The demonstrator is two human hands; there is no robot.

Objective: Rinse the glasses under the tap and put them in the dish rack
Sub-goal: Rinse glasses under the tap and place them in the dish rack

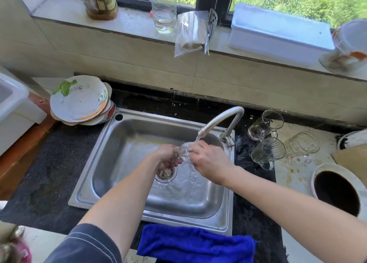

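A clear glass [186, 151] is held over the steel sink [111, 143] right under the spout of the tap [220, 119], with water running onto it. My left hand [167, 157] grips the glass from the left and my right hand [208, 161] grips it from the right. Three more clear glasses lie on their sides on the counter right of the tap: one at the back [265, 124], one in front of it [267, 152], one further right [301, 145]. No dish rack shows in view.
A stack of dirty plates [79, 99] sits at the sink's back left corner. A blue cloth [194, 245] hangs over the front counter edge. A dark-filled pot [337, 191] stands at the right. Bottles and a white box [278, 34] line the windowsill.
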